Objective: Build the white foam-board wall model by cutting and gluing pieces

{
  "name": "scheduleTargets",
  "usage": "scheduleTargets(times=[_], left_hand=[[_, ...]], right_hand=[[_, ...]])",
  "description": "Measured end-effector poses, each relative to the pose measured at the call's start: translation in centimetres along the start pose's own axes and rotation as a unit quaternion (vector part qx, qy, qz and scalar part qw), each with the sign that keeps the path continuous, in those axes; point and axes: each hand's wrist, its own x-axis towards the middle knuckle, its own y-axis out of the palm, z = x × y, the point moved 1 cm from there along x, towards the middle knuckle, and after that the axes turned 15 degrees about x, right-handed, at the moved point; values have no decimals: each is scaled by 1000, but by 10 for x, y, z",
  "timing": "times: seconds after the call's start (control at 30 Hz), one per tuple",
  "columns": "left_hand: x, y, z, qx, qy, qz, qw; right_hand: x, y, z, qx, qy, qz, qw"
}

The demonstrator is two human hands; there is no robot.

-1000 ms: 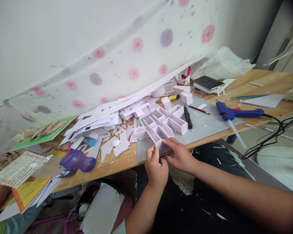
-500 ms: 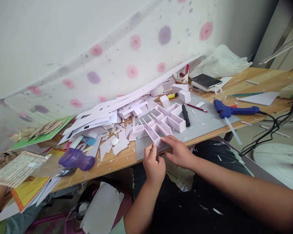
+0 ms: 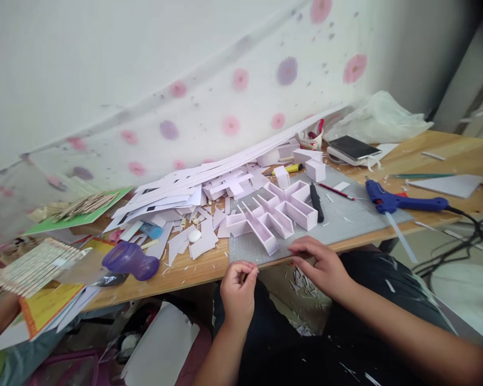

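Note:
A white foam-board structure [image 3: 271,214] with several open, box-like arms lies on the grey cutting mat [image 3: 338,225]. My left hand [image 3: 238,292] is just off the table's front edge, its thumb and fingertips pinched together; what they hold, if anything, is too small to name. To the right, my right hand [image 3: 316,265] is apart from the structure, near its front, with thumb and fingers spread and nothing between them. A black cutter [image 3: 316,202] lies beside the structure's right side.
A blue glue gun [image 3: 402,201] with its cord lies on the right. White board scraps [image 3: 203,238] and a purple bottle [image 3: 132,261] are on the left. Another person's arm [image 3: 0,316] shows at the far left.
Both hands have let go of the structure's front end. The left hand has moved down and left, the right hand slightly right. The whole view has shifted a little.

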Motion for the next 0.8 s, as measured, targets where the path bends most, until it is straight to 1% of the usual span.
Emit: scheduleTargets(times=[0.1,0.2,0.33,0.43,0.5,0.57,0.67,0.8], left_hand=[[5,-16,3,41,-4,2,999],[17,-33,8,61,-39,-28,997],[39,-56,20,66,-77,-80,992],[52,-67,29,58,-106,-105,987],[56,-70,31,44,-124,-108,985],[57,-69,31,26,-141,-103,984],[57,-64,27,-11,-161,-92,983],[61,-58,19,-69,-183,-87,977]], right_hand=[[-6,-9,6,-23,-21,46,998],[-15,-20,6,-44,-33,81,995],[-26,-34,4,-74,-28,85,993],[-27,-39,3,-96,-37,102,989],[-24,-39,2,-104,-43,109,988],[-19,-38,1,-111,-44,119,986],[-11,-34,-2,-111,-52,135,983],[-3,-31,-4,-104,-53,135,984]])
